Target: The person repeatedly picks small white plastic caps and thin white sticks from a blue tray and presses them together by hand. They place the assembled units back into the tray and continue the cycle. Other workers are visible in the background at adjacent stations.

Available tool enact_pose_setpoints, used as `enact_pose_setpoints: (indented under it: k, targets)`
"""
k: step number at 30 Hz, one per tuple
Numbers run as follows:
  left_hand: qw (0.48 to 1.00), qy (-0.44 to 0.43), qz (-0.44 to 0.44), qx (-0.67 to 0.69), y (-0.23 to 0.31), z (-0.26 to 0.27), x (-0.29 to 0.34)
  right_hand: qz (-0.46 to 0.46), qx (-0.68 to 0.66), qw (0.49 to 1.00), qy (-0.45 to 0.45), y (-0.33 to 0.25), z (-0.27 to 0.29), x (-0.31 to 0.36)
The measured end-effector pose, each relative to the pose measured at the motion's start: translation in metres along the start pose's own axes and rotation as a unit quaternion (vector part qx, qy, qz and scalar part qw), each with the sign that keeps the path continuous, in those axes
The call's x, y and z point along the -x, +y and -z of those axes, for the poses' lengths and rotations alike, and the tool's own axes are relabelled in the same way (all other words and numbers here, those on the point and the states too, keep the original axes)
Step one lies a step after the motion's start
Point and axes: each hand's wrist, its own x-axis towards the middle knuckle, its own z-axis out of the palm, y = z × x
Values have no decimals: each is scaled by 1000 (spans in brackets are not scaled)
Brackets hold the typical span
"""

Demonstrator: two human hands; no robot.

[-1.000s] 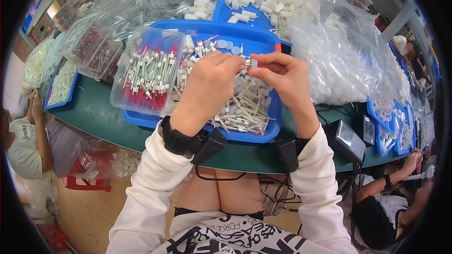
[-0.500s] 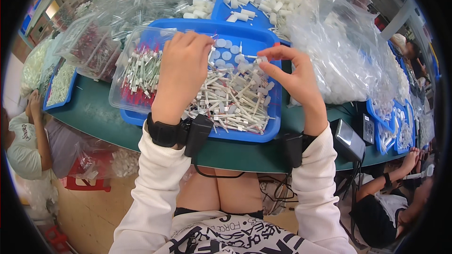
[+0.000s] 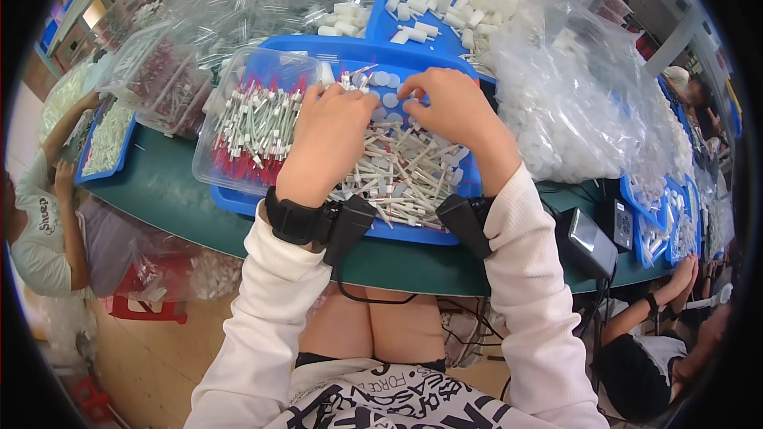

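My left hand (image 3: 330, 135) is closed over the blue tray (image 3: 298, 41), beside the clear plastic box. A thin white stick with a red end (image 3: 359, 75) juts out past its fingers, seemingly held there. My right hand (image 3: 457, 107) is bent over the same tray with thumb and fingers drawn together; whatever lies between its fingertips is too small to make out. Translucent round discs (image 3: 389, 101) lie between the hands. Below them spreads a heap of loose white sticks (image 3: 405, 183). The clear box (image 3: 205, 151) holds many pale green sticks with red ends (image 3: 253, 123).
Behind stands another blue tray with white cylinders (image 3: 417, 30). A big clear bag of white pieces (image 3: 548, 111) sits at right, near a silver-black device (image 3: 588, 238). Stacked clear boxes (image 3: 163, 83) are at left. Co-workers sit on both sides of the green table (image 3: 167, 183).
My right hand has moved left and inward, closer to my left hand. The thin stick it pinched no longer shows there. My left hand has shifted slightly right and nearer to me.
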Motion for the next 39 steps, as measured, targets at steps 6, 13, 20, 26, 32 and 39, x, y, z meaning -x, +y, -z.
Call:
enact_pose_setpoints:
  k: [6, 13, 20, 26, 32, 39]
  targets:
    - [999, -15, 20, -23, 1, 5, 0, 37, 23, 997, 67, -3, -10, 3]
    - [989, 94, 41, 107, -11, -3, -3, 60, 6, 997, 39, -15, -21, 1]
    - [919, 218, 51, 325, 10, 10, -12, -40, -320, 925, 199, -18, -1, 16]
    - [890, 104, 74, 438, 28, 15, -7, -47, -616, 779, 106, -5, 4, 43]
    - [896, 122, 4, 428, 30, 7, -6, -65, -605, 789, 81, -5, 7, 54]
    - [883, 135, -20, 449, 31, 5, -5, -9, -630, 775, 54, -9, 5, 54]
